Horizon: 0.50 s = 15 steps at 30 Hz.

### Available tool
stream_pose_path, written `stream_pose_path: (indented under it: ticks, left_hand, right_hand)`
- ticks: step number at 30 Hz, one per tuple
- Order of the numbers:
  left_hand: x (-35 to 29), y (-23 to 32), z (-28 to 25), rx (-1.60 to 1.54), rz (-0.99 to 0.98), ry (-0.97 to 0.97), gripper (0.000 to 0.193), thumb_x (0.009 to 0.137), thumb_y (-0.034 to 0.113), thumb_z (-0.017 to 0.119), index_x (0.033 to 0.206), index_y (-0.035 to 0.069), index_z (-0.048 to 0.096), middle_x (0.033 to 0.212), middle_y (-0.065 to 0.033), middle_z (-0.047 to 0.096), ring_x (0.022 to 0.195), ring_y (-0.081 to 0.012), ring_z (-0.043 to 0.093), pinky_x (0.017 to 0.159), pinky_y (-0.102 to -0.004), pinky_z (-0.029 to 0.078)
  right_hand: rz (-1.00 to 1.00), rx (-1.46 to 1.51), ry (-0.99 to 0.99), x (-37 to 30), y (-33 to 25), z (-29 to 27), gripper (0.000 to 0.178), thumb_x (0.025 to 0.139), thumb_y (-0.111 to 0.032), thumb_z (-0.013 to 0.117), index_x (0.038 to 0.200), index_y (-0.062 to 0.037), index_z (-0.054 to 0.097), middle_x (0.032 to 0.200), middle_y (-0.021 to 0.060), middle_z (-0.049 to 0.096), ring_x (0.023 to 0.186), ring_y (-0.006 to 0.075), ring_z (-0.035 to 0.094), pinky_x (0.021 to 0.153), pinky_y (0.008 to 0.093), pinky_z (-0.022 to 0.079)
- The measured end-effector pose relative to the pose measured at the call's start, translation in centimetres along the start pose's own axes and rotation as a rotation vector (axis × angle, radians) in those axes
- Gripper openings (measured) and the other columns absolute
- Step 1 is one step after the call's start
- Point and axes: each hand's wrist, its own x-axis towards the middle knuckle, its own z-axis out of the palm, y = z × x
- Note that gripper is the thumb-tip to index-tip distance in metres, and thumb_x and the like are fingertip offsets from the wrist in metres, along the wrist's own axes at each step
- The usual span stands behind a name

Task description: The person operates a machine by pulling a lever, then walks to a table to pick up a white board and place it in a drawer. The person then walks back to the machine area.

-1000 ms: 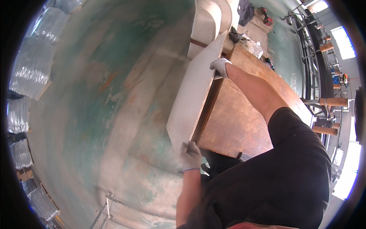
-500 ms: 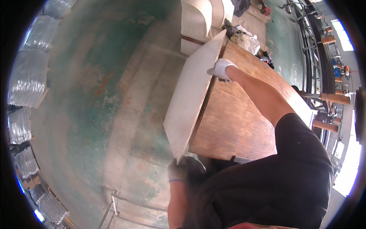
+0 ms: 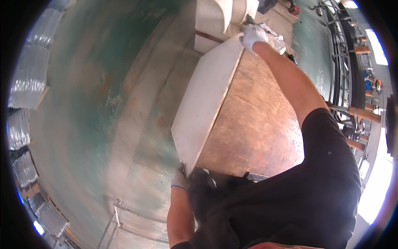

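A flat white-faced board [image 3: 207, 83] stands tilted along the left edge of a brown wooden tabletop [image 3: 257, 120]. Its thin upper edge runs beside the wood. At the board's near lower corner my left hand [image 3: 180, 177], in a whitish work glove, is closed on the edge, its fingers partly hidden behind the panel. My right hand [image 3: 254, 35], gloved in white too, reaches across the tabletop and grips the board's far top corner; some of those fingertips are out of sight.
Cream ribbed padded pieces [image 3: 211, 20] lie beyond the table, near a clear plastic bag [image 3: 278, 41]. Wrapped stacks [image 3: 29, 70] line the far left. A metal frame [image 3: 117, 213] stands on the floor at lower left. Racks with brown rolls [image 3: 364, 114] are at right.
My right hand has slid from the middle of the board's upper edge to its far corner. The board's near end and my left hand have shifted slightly left, and the dark gap beside the tabletop has closed.
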Motion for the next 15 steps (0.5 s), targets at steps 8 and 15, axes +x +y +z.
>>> stream_pose_path:
  ticks: [8,15]
  left_hand:
    - [3.3,-0.2,-0.9,0.459,0.017,0.258,0.038,0.108,0.04,0.066,0.125,0.007,0.071,0.097,-0.0071,0.076,0.071,-0.0247,0.073,0.051,-0.0426,0.056]
    - [2.7,-1.5,-0.1,0.281,0.059,0.313,0.066,0.096,0.049,0.071,0.116,-0.015,0.073,0.106,-0.0246,0.076,0.091,-0.0324,0.072,0.082,-0.0462,0.056]
  right_hand:
    - [0.023,-0.294,-0.382,9.7,-1.0,5.4,0.049,0.097,-0.027,0.062,0.141,-0.0119,0.075,0.151,0.0135,0.069,0.139,0.0334,0.066,0.112,0.0509,0.053]
    - [0.114,-0.343,-0.412,10.2,-1.6,6.2,0.069,0.098,-0.058,0.066,0.148,-0.0104,0.07,0.159,0.0145,0.062,0.143,0.0354,0.063,0.117,0.0509,0.05]
